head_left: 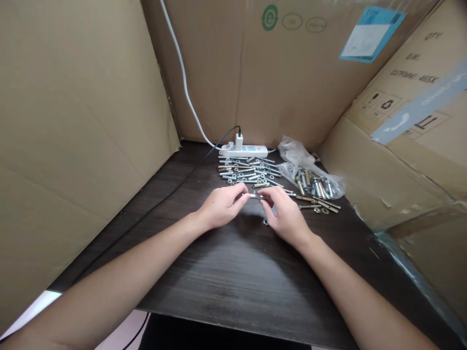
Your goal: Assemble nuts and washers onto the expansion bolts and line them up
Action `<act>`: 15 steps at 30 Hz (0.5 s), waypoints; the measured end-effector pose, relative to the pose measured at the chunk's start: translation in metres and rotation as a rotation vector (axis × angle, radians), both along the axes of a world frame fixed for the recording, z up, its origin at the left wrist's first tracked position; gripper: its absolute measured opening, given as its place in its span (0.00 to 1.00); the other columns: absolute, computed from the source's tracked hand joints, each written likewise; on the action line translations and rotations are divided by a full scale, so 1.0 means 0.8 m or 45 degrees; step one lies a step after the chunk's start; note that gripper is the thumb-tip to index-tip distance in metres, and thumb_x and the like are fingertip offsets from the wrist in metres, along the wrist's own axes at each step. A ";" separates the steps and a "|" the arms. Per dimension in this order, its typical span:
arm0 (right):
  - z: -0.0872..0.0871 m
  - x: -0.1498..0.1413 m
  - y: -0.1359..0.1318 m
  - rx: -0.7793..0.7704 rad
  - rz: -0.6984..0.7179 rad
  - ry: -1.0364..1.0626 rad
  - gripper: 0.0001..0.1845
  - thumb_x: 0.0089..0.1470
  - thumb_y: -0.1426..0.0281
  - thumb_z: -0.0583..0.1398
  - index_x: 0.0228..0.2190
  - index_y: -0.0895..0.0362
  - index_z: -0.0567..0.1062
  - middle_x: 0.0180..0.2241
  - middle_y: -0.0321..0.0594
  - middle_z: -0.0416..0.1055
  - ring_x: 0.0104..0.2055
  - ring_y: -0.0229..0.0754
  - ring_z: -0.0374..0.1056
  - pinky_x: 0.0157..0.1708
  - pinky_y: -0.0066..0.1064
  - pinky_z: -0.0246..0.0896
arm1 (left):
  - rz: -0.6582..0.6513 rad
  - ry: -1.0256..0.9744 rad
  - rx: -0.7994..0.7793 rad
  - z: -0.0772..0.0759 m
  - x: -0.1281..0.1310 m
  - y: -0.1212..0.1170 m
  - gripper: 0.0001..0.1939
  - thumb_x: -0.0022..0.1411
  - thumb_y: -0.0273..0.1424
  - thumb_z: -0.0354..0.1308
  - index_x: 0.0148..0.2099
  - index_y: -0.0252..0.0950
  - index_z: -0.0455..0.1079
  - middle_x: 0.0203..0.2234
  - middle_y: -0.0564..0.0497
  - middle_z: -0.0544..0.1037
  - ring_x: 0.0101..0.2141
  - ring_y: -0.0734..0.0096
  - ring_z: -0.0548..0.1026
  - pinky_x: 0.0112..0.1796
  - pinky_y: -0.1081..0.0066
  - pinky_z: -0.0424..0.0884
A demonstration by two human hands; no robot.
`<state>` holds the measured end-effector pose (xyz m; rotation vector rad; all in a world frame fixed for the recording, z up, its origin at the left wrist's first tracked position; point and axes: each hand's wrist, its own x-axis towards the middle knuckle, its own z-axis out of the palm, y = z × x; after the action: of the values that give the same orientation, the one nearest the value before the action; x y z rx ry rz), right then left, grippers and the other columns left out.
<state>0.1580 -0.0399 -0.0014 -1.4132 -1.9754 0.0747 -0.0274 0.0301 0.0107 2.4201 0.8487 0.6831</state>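
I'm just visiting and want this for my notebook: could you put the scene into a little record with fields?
Left hand: the left hand pinches one end of a slim metal piece
Right hand: the right hand grips its other end
Nearby: loose nut beside the right hand
Beyond the hands: many bolts and rings, mostly silvery; white power strip behind them
To the right: clear plastic bag with metal fasteners
Surface: dark tabletop
Surroundings: cardboard
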 end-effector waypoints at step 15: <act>0.016 0.029 0.001 -0.113 -0.045 -0.128 0.11 0.56 0.73 0.53 0.40 0.55 0.71 0.39 0.41 0.70 0.36 0.41 0.68 0.37 0.31 0.63 | -0.014 -0.040 0.010 -0.008 0.001 0.002 0.08 0.65 0.36 0.50 0.37 0.37 0.64 0.22 0.58 0.65 0.23 0.79 0.63 0.27 0.76 0.57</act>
<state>0.1813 -0.0391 0.0111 -1.5356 -2.0498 0.0776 -0.0265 0.0320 0.0042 2.4128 0.8213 0.7195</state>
